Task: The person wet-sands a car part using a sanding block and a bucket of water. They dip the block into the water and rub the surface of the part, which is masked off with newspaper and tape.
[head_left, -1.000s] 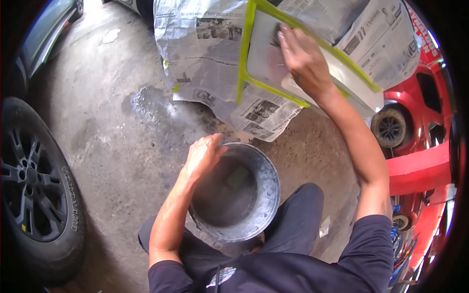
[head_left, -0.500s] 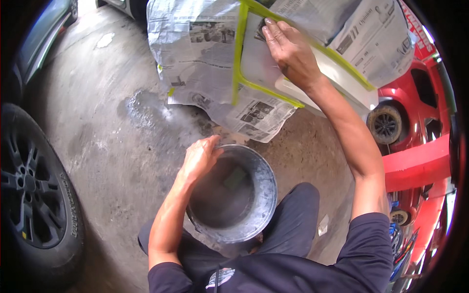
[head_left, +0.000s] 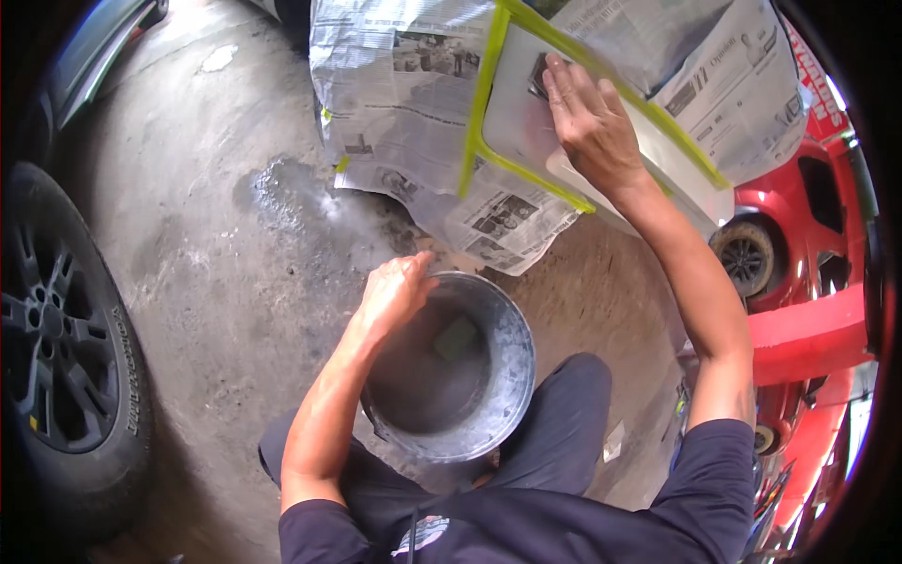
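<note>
My right hand [head_left: 598, 132] lies on a pale body panel [head_left: 515, 108], fingers stretched and pressing a small dark sheet, apparently sandpaper [head_left: 537, 77], against it. Yellow-green masking tape [head_left: 480, 94] borders the panel, and newspaper [head_left: 404, 103] covers what surrounds it. A grey bucket [head_left: 507, 404] with murky water stands between my knees. At its upper left rim is my left hand [head_left: 393, 293], fingers curled over the edge; the fingertips are partly hidden. A greenish rectangular piece [head_left: 457, 338] shows in the water.
A dark car wheel [head_left: 61, 338] stands close on the left, with a car body [head_left: 94, 66] beyond it. Wet grey residue [head_left: 282, 197] marks the concrete floor [head_left: 216, 282]. Red vehicle parts [head_left: 799, 226] and a red beam [head_left: 808, 334] line the right side.
My right hand stays on the panel with the dark sheet, its fingers slightly more spread. The whole view has shifted a little; my left hand keeps its place at the bucket rim.
</note>
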`<state>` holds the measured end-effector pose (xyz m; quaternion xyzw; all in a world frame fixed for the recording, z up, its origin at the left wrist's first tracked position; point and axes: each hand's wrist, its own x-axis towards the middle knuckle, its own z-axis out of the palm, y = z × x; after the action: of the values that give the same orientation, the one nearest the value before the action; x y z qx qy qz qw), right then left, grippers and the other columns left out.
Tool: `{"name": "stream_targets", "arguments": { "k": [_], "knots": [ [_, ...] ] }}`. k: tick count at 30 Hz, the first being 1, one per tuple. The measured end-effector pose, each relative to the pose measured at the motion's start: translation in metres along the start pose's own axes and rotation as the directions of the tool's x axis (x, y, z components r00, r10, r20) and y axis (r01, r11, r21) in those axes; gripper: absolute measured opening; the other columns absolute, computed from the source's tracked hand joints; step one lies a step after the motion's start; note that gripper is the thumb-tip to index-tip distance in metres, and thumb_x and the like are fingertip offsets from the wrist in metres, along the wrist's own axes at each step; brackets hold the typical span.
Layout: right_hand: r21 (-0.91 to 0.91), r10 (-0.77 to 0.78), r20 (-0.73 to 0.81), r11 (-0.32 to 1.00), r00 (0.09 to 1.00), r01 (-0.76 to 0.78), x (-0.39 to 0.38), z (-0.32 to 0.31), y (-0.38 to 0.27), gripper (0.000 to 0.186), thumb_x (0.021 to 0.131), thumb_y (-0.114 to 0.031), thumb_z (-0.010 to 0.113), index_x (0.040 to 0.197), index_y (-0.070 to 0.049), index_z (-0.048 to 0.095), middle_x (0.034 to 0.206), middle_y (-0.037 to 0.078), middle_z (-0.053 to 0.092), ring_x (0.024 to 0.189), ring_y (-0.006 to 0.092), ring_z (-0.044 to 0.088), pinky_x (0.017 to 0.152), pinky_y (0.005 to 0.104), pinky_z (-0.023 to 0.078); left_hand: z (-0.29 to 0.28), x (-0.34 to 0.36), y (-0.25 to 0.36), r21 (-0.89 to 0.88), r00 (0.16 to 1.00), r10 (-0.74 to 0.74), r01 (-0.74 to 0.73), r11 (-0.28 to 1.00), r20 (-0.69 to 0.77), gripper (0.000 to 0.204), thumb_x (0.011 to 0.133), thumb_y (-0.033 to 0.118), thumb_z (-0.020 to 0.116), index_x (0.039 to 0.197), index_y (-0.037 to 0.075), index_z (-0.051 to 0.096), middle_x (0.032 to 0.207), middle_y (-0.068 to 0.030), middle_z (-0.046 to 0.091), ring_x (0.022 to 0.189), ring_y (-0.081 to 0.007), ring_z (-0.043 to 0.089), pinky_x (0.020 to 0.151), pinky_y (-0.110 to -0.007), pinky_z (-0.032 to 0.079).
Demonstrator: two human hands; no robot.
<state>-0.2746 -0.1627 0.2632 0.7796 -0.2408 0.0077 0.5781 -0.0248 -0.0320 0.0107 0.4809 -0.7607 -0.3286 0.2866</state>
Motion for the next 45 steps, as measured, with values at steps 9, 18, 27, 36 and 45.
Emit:
{"name": "stream_targets", "arguments": {
  "k": [9, 18, 27, 36, 45],
  "knots": [
    [-0.149, -0.13, 0.054, 0.979, 0.99, 0.136, 0.045, 0.02, 0.01, 0.041, 0.098, -0.013, 0.061, 0.133, 0.003, 0.074, 0.146, 0.015, 0.07, 0.133, 0.0267, 0.058, 0.105, 0.0414, 0.045, -0.001, 0.001, 0.001, 0.05, 0.999, 0.026, -0.025, 0.998, -0.027, 0.042, 0.094, 0.02, 0.078, 0.132, 0.004, 0.069, 0.106, -0.0218, 0.077, 0.102, -0.0438, 0.074, 0.086, -0.052, 0.059],
    [-0.049, -0.299, 0.114, 0.951, 0.947, 0.306, -0.002, 0.022, -0.04, 0.044, 0.095, -0.016, 0.063, 0.131, 0.008, 0.074, 0.143, 0.019, 0.07, 0.14, 0.029, 0.057, 0.115, 0.0435, 0.043, 0.005, 0.005, 0.003, 0.075, 1.0, 0.013, -0.012, 0.997, -0.014, 0.04, 0.095, 0.022, 0.077, 0.13, 0.004, 0.07, 0.106, -0.0207, 0.077, 0.103, -0.0433, 0.074, 0.086, -0.054, 0.059],
    [-0.016, -0.387, 0.064, 0.921, 0.92, 0.389, 0.028, 0.033, -0.005, 0.038, 0.092, -0.014, 0.065, 0.121, 0.007, 0.077, 0.125, 0.017, 0.075, 0.131, 0.0251, 0.058, 0.107, 0.0412, 0.045, 0.007, 0.004, 0.001, 0.107, 1.0, 0.004, -0.002, 0.994, -0.023, 0.038, 0.095, 0.022, 0.077, 0.128, 0.005, 0.069, 0.106, -0.0197, 0.077, 0.102, -0.0422, 0.074, 0.084, -0.053, 0.059],
    [-0.001, -0.424, 0.075, 0.905, 0.903, 0.425, 0.02, 0.033, -0.024, 0.039, 0.092, -0.014, 0.064, 0.121, 0.009, 0.076, 0.138, 0.014, 0.073, 0.136, 0.0249, 0.056, 0.11, 0.0404, 0.043, 0.01, 0.004, -0.005, 0.101, 0.993, 0.068, -0.059, 0.993, -0.092, 0.036, 0.094, 0.021, 0.078, 0.124, 0.003, 0.068, 0.097, -0.0215, 0.076, 0.099, -0.0431, 0.074, 0.083, -0.055, 0.058],
    [0.042, -0.458, 0.136, 0.889, 0.878, 0.457, 0.013, 0.037, -0.03, 0.041, 0.09, -0.014, 0.067, 0.126, 0.003, 0.076, 0.132, 0.011, 0.074, 0.133, 0.0241, 0.057, 0.115, 0.0411, 0.039, 0.013, 0.004, -0.007, 0.099, 0.993, 0.079, -0.07, 0.993, -0.092, 0.031, 0.093, 0.021, 0.078, 0.116, 0.004, 0.067, 0.093, -0.0215, 0.075, 0.095, -0.0446, 0.073, 0.08, -0.056, 0.058]
  ]
}}
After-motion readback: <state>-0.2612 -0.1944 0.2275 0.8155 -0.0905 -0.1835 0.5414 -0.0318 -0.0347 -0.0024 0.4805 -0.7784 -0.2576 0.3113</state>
